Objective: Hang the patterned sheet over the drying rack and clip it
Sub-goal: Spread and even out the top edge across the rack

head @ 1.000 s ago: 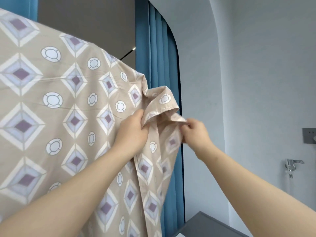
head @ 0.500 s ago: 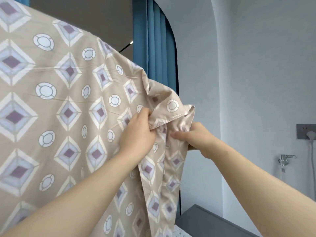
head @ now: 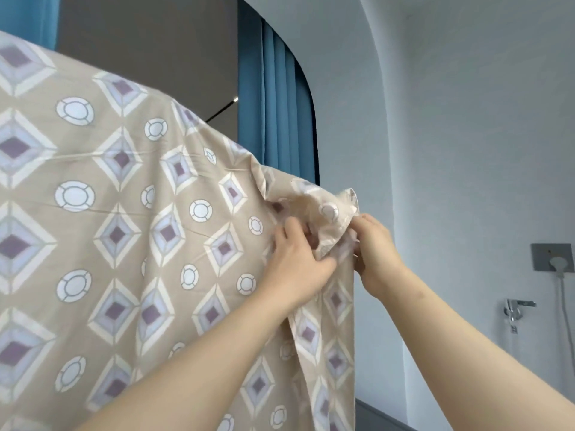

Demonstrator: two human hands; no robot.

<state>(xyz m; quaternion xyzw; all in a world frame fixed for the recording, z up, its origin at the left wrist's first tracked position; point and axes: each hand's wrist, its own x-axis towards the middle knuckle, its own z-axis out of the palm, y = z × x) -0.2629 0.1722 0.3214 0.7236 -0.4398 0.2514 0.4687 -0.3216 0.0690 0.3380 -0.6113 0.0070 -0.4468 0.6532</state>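
Observation:
The patterned sheet (head: 130, 231), beige with purple diamonds and white circles, hangs draped from a high line across the left and middle of the view; the rack beneath it is hidden. Its right top corner is bunched into a fold. My left hand (head: 298, 265) grips that bunched fabric from the front. My right hand (head: 376, 253) pinches the sheet's right edge just beside it, almost touching the left hand. No clip is visible.
A blue curtain (head: 277, 104) hangs behind the sheet. White wall fills the right side, with a grey socket plate (head: 552, 256) and a metal tap (head: 516, 307). A dark grey surface edge (head: 382, 418) shows at bottom right.
Both hands have shifted right with the bunched corner, and the fold has been pulled out toward the sheet's right edge. The hands are closer together than before.

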